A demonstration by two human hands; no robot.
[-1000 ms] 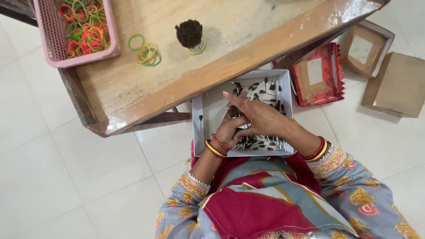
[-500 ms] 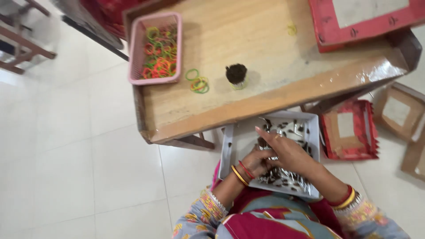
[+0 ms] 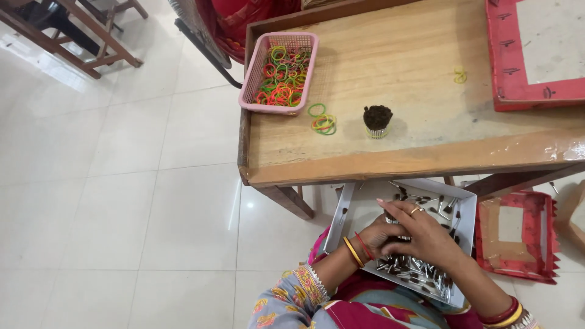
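Both hands over the white tray (image 3: 464,201): right hand (image 3: 426,234) curled atop left hand (image 3: 378,234), grip contents hidden.

Patterned sleeves, gold and red bangles — ring on right grip (image 3: 426,239)

Bright daylight, floor (image 3: 91,183) glare, sharp pic.
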